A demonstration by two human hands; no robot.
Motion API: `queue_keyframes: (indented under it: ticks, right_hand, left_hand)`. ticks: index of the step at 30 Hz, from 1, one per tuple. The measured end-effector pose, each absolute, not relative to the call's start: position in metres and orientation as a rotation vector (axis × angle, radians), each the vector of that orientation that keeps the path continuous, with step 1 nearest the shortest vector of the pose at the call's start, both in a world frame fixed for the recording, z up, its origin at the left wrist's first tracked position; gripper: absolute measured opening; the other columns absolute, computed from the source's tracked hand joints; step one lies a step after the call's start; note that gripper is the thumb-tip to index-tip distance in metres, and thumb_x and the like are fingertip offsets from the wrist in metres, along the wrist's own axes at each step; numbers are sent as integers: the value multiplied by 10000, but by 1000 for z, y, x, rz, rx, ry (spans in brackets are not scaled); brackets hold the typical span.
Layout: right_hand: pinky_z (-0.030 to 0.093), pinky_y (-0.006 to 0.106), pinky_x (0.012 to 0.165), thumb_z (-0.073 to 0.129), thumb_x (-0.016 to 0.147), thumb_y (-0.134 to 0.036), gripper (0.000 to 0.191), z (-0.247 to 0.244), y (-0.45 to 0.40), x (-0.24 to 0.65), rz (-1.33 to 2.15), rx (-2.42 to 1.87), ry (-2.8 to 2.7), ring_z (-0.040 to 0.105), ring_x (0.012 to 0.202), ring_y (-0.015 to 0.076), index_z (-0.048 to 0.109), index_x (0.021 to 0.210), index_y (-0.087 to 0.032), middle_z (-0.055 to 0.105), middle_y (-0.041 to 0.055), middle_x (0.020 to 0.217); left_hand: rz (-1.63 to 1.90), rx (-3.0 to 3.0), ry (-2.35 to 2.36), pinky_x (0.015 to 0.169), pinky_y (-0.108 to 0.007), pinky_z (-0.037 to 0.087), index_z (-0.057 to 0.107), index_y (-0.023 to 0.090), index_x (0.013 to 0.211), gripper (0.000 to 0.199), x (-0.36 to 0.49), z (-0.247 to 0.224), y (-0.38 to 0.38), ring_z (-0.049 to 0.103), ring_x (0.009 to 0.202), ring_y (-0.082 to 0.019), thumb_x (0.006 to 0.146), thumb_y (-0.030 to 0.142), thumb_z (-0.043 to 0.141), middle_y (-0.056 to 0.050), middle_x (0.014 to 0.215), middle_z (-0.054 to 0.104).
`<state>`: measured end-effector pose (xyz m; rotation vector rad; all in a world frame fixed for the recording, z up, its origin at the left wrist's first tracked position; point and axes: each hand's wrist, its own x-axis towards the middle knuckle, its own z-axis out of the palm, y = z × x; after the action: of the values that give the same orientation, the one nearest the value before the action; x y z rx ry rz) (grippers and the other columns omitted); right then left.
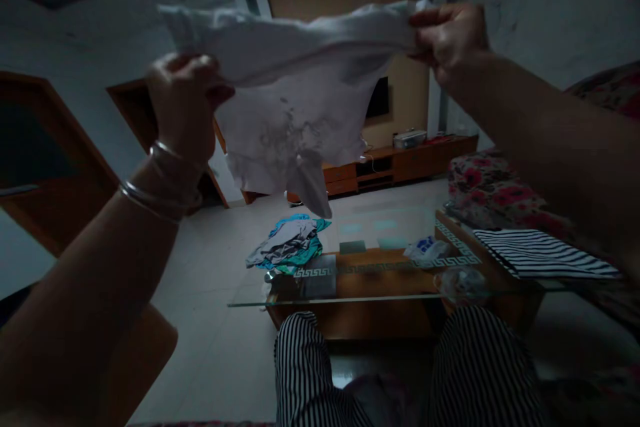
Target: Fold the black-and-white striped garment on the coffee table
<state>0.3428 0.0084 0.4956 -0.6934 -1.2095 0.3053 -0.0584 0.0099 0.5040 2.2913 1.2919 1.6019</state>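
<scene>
The pale garment point(295, 107) hung in the air above the person's knees, gripped along its top edge by the left hand point(184, 103) and the right hand point(450, 43). The hands were held high and well apart, which pulled the cloth open and showed its creased front. Beyond it, a heap of clothes point(287, 243) lay beside a glass-topped table point(350, 297), with folded striped cloth point(540, 253) on the table's right end and a floral sofa point(493, 190) past that
</scene>
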Motion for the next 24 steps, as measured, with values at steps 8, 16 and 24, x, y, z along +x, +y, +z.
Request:
queue_keyframes:
  ticks: [8, 16, 24]
  right_hand:
    - [514, 217, 632, 712, 657, -57, 363, 190, -61, 336, 660, -1613, -1245, 630, 671, 133, 726, 1017, -96, 717, 70, 828]
    - [482, 234, 610, 584, 668, -78, 294, -9, -47, 313, 723, -2042, -1216, 625, 651, 155, 730, 920, -123, 690, 41, 706]
    - [433, 275, 791, 635, 730, -189, 335, -49, -43, 324, 409, -2146, -1361, 609, 922, 207, 623, 1060, -132, 666, 90, 1025]
  left_hand:
    - [850, 2079, 1538, 773, -263, 472, 598, 118, 1080, 288, -72, 193, 50, 623, 883, -170, 813, 214, 548, -70, 1003, 678]
    - [277, 2183, 1718, 729, -234, 439, 662, 123, 816, 129, -60, 20, 55, 622, 846, -182, 748, 119, 553, -75, 833, 681]
    - [-18, 2335, 1800, 814, -284, 440, 635, 135, 956, 210, -68, 0, 61, 569, 956, -209, 762, 130, 555, -132, 1087, 546]
